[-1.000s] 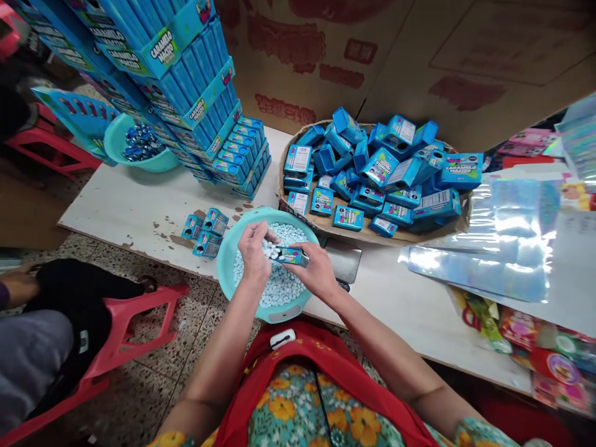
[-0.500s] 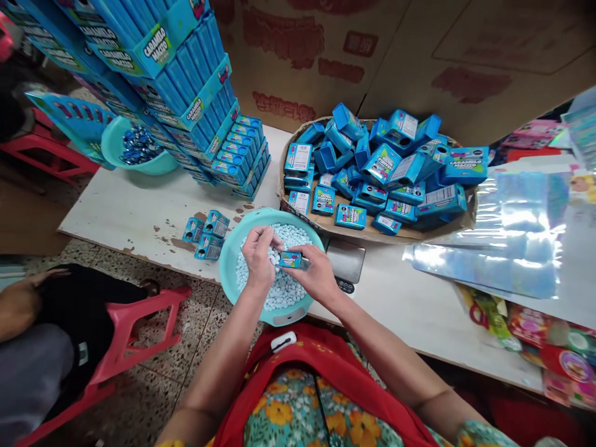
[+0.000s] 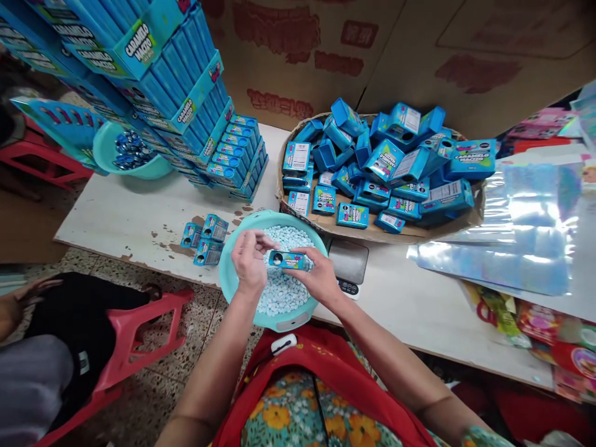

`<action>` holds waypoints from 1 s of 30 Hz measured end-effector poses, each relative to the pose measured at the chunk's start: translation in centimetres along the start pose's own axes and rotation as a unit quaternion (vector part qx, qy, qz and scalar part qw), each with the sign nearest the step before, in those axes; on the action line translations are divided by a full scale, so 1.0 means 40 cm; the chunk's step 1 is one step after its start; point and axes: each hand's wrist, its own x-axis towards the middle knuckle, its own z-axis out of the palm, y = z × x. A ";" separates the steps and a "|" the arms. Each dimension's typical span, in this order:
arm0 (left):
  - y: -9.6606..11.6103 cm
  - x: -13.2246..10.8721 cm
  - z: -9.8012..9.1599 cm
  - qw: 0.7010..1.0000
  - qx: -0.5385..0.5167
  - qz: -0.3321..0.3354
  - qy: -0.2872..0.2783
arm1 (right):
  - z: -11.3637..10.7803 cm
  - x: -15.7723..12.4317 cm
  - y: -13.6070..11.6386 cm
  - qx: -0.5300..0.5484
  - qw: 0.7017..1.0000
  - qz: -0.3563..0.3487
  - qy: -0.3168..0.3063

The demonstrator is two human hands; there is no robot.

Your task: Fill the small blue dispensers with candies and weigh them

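Observation:
A small blue candy box (image 3: 289,261) lies in my right hand (image 3: 316,273), gripped at its right end between thumb and fingers. Its printed face is turned up, and a round opening shows at the left end. My left hand (image 3: 251,259) is just left of the box, apart from it, with fingers loosely curled and slightly spread; nothing shows in them. Both hands are over a turquoise basin (image 3: 227,273) of small pale-blue candies (image 3: 279,298). Left of the basin, three similar blue boxes (image 3: 208,251) stand together on the white table (image 3: 139,214).
A cardboard tray (image 3: 372,234) heaped with blue boxes stands behind the basin. A small scale (image 3: 348,261) sits right of it. Tall stacks of boxed candy (image 3: 186,112) and a bowl of dark blue pieces (image 3: 158,166) are at left. A person sits on a red stool (image 3: 139,323).
My left hand has drawn back left from the box's end, uncovering its round opening. My right hand still holds the box, now lying more level. The view has shifted slightly.

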 end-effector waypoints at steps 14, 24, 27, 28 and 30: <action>-0.313 0.022 -0.036 0.715 0.663 0.049 -0.218 | -0.073 -0.034 -0.003 0.046 0.997 -0.004 0.065; -0.138 -0.006 -0.088 0.988 0.091 -0.124 0.035 | -0.025 -0.046 0.055 -0.046 0.999 -0.001 0.016; -0.062 -0.027 -0.037 0.994 -0.047 -0.097 0.021 | 0.000 -0.039 0.044 -0.066 0.997 -0.035 -0.008; -0.045 -0.032 -0.022 0.994 -0.067 -0.082 0.022 | 0.007 -0.036 0.037 -0.073 0.996 -0.045 -0.018; -0.024 -0.036 -0.001 0.995 -0.082 -0.046 0.031 | 0.019 -0.030 0.021 -0.087 0.994 -0.057 -0.032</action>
